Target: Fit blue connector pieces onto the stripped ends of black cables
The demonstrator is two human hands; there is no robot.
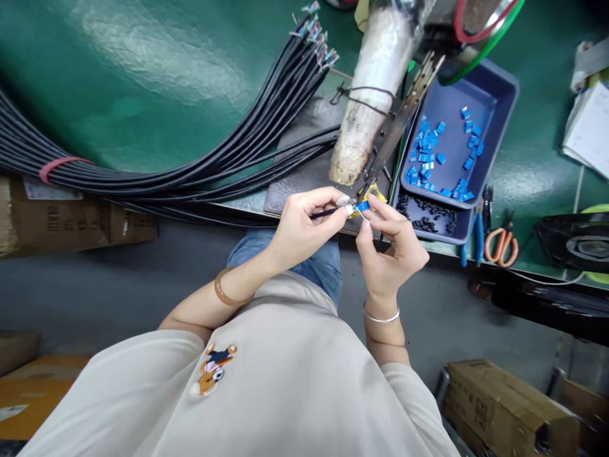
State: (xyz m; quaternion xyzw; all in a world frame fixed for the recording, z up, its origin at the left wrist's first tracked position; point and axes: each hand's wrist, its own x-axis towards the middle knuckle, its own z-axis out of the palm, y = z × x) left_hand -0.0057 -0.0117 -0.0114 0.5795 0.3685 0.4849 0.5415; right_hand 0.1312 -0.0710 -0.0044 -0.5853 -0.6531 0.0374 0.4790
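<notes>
a green workbench top is spread beyond both hands, its near edge passing just under them; a dark plate is laid on it ahead of the left hand. below the hands, gray floor is seen, with cardboard boxes placed low on either side.

a bundle of black cables, bound by a red tie, is swept out to the left of the hands, stripped wires being bared at its far end. just beyond the fingers, part of the bench is blocked by a white wrapped tube and a perforated metal strip. right of the right hand, blue connectors are held in a bin, with pliers and orange-handled cutters laid nearby.

a black cable is pinched between the left thumb and fingers. the right hand is half curled, fingertips almost together beside a blue connector and thin white wire at the cable's end; whether either is gripped cannot be told.
</notes>
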